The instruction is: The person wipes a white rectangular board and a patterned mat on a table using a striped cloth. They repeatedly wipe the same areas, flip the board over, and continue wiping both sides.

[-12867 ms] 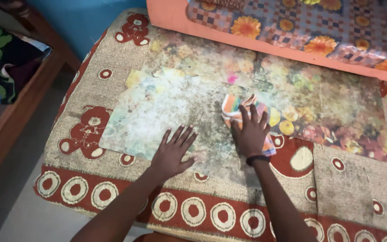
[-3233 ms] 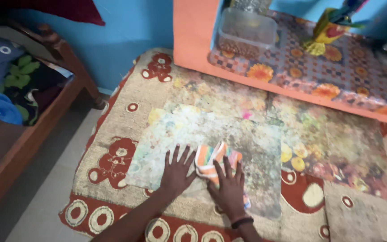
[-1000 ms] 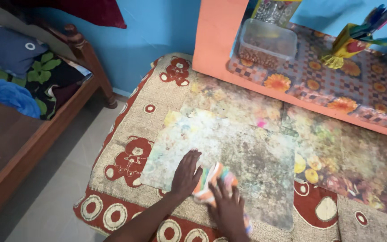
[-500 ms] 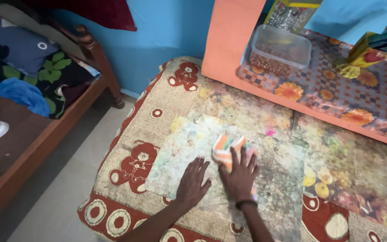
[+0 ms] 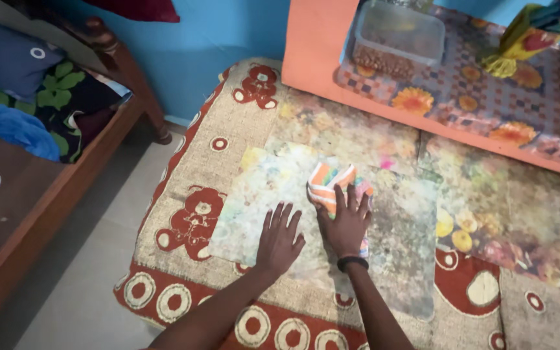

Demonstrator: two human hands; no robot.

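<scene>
My right hand presses flat on a striped orange, green and white cloth, holding it against a worn, faded plastic mat. The cloth sticks out beyond my fingertips toward the far side. My left hand lies flat beside it, fingers spread, palm down on the same mat, holding nothing. A dark band circles my right wrist. The mat rests on a beige rug with red bear and circle patterns.
A low orange shelf with a flowered covering stands at the back, carrying a clear lidded container and a yellow holder. A second flowered mat lies right. A wooden bed frame with bedding is left, across bare floor.
Over the last second my right hand pushed the cloth away from me across the mat, from the near edge toward the middle. My left hand stayed flat. The camera view shifted slightly.
</scene>
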